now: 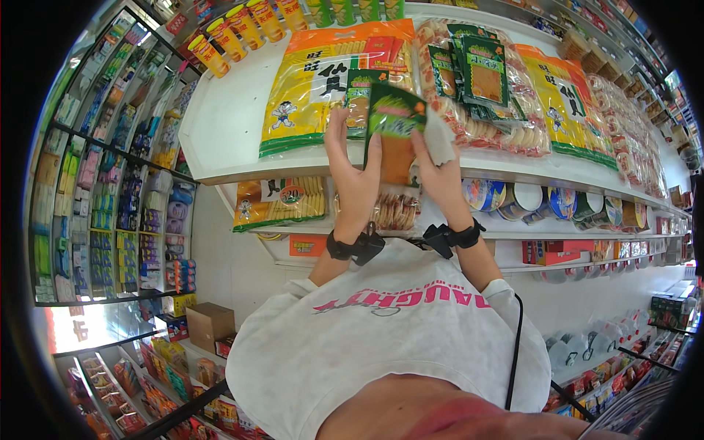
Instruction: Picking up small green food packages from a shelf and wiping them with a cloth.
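My left hand [354, 172] and my right hand [438, 170] are raised together in front of a white shop shelf [220, 117]. Both grip a small green snack packet [396, 128] with an orange window, held upright between them. My right hand also pinches a small white cloth or paper [440, 139]. Each wrist carries a black strap. Behind the packet lies a big yellow and orange snack bag [315, 81]. A pile of similar green packets [477, 70] rests on clear bags of crackers [506, 117] to the right.
Orange tube cans [235, 33] line the back of the shelf. The lower shelf holds a yellow biscuit bag [279, 202] and round lidded tubs [528, 198]. An aisle rack of goods [125, 183] stands at left, with a cardboard box [209, 323] on the floor.
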Tool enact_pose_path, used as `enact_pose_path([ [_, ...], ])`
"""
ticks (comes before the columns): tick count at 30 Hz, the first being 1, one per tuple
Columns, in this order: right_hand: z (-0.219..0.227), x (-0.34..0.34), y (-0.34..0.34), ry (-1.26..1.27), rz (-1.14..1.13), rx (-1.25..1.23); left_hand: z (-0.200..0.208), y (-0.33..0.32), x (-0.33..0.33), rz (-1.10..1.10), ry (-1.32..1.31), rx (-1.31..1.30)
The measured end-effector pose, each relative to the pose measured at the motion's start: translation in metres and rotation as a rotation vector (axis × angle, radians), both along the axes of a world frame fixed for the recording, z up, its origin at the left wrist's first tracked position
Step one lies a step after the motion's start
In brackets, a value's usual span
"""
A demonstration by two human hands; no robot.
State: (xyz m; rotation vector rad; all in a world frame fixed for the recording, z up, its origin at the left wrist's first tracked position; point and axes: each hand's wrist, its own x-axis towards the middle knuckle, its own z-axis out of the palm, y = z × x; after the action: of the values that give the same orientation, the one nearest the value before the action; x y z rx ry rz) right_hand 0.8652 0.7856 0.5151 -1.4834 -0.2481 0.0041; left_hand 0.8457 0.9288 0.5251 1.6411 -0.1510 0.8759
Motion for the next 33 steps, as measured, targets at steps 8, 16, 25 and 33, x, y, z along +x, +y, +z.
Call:
enact_pose_path([
  [8, 0.045, -0.019, 0.033, -0.785, -0.020, -0.322, 0.000, -0.002, -0.018, -0.649, 0.346, -0.563],
  [16, 0.050, -0.005, 0.029, -0.944, 0.032, -0.604, -0.018, 0.011, -0.026, -0.611, 0.311, -0.469],
  [25, 0.034, 0.004, 0.002, -0.573, -0.167, -0.428, 0.004, 0.009, -0.033, -0.744, 0.541, -0.109],
  [33, 0.040, -0.013, 0.016, -0.860, -0.061, -0.508, 0.004, -0.003, -0.029, -0.696, 0.226, -0.903],
])
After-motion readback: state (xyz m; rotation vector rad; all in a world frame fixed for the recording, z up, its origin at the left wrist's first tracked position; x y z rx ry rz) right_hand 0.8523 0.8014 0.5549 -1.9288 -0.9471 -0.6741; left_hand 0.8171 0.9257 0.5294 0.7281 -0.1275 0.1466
